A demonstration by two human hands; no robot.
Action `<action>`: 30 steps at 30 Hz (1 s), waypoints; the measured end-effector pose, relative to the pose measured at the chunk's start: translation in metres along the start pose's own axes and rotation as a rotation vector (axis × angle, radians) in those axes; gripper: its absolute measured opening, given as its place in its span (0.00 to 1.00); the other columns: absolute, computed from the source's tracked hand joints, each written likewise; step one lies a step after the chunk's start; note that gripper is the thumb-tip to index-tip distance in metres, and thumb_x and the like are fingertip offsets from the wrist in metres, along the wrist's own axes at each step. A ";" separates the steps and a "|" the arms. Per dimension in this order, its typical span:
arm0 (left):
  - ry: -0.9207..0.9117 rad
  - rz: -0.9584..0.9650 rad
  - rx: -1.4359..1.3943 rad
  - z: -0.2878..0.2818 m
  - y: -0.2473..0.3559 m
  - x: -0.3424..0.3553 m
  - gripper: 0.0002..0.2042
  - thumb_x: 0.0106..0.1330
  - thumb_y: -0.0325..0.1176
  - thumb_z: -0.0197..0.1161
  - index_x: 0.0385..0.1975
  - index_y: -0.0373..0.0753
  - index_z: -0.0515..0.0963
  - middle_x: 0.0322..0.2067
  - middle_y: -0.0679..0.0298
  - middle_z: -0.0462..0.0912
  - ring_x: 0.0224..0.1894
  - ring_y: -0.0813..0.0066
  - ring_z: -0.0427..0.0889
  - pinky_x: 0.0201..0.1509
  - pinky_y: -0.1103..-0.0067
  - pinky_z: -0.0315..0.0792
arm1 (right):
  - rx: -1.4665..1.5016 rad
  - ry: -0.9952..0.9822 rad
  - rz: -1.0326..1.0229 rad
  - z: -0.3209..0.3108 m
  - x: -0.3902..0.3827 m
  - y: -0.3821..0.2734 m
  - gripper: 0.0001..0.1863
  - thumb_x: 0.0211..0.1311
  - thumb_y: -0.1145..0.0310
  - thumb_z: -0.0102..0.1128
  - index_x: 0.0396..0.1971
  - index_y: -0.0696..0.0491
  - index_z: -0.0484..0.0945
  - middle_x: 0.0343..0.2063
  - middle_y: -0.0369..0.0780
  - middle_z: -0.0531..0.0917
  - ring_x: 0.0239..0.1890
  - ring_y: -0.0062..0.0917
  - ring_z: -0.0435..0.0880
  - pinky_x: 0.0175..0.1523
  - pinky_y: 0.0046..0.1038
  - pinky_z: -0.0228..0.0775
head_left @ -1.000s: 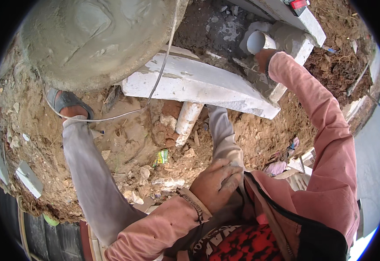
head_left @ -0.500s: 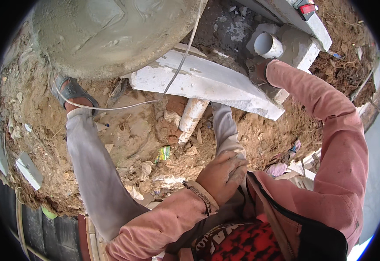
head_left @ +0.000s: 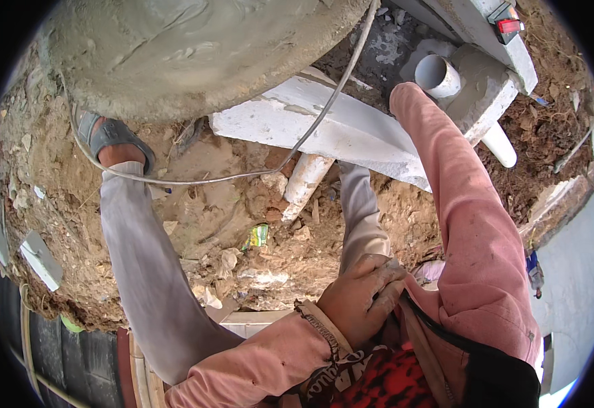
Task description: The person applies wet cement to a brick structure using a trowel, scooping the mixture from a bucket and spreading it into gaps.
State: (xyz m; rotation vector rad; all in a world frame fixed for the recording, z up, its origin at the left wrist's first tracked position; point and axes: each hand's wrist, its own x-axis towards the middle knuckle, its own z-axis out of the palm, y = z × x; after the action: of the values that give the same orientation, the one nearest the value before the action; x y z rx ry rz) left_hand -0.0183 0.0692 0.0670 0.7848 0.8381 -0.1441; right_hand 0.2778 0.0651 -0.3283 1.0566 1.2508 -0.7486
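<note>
The left hand (head_left: 359, 299) is being rested low in the picture, on the person's own knee, where the grey trouser leg (head_left: 361, 217) is bending. Its fingers (head_left: 385, 289) are being kept curled and close together, pressed on the cloth, and nothing else is being held in them. A woven band (head_left: 321, 326) is being worn at the wrist of the pink sleeve.

The right arm, in a long pink sleeve (head_left: 460, 204), is being stretched up and away toward the short white plastic pipe (head_left: 438, 73). The right hand itself is being hidden by the end of the sleeve, so it cannot be told if its fingers are wide, narrow or holding something. The open round end of the pipe is being shown just beside the cuff. The pipe is being held in a grey lump of wet cement (head_left: 481, 88).

A flat white concrete slab (head_left: 324, 129) is being laid across the brown dirt ground (head_left: 229, 224), just below the pipe. Another white pipe piece (head_left: 304, 183) is being seen poking out from under the slab. A thin grey cable (head_left: 256, 173) is being draped over the slab and the dirt. A big round grey cement tank (head_left: 195, 47) is being shown at the top. The person's foot in a grey sandal (head_left: 110, 136) is being planted in the dirt beside the tank.
</note>
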 end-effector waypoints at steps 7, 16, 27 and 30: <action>0.064 0.034 -0.018 0.001 -0.002 -0.001 0.15 0.65 0.37 0.53 0.45 0.34 0.77 0.46 0.49 0.75 0.50 0.54 0.75 0.55 0.71 0.69 | -0.182 0.023 -0.106 -0.025 -0.041 0.022 0.19 0.54 0.60 0.57 0.48 0.47 0.79 0.49 0.40 0.79 0.51 0.36 0.77 0.54 0.37 0.70; 0.139 0.192 -0.042 -0.011 0.022 -0.013 0.13 0.65 0.34 0.54 0.43 0.34 0.78 0.44 0.51 0.76 0.48 0.53 0.76 0.54 0.70 0.69 | -0.236 0.023 -0.248 -0.024 -0.135 0.038 0.19 0.55 0.60 0.56 0.48 0.47 0.78 0.49 0.40 0.79 0.52 0.36 0.77 0.55 0.37 0.70; 0.124 0.240 -0.045 -0.016 0.016 -0.015 0.14 0.65 0.32 0.54 0.46 0.33 0.76 0.44 0.51 0.75 0.47 0.55 0.76 0.52 0.71 0.70 | -0.087 0.043 -0.012 0.002 -0.016 0.001 0.19 0.55 0.60 0.55 0.48 0.47 0.78 0.49 0.41 0.79 0.52 0.36 0.77 0.55 0.37 0.69; 0.176 0.150 -0.085 -0.028 0.017 -0.014 0.13 0.64 0.32 0.55 0.45 0.33 0.77 0.44 0.51 0.76 0.47 0.54 0.76 0.53 0.70 0.70 | -0.081 -0.009 0.007 0.006 0.006 0.004 0.19 0.55 0.60 0.55 0.48 0.47 0.78 0.49 0.41 0.79 0.52 0.37 0.77 0.55 0.37 0.69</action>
State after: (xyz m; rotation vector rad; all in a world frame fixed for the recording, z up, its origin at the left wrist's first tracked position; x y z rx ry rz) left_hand -0.0380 0.0973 0.0748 0.7850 0.9415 0.0947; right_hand 0.2852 0.0614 -0.3329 0.9905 1.2584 -0.6915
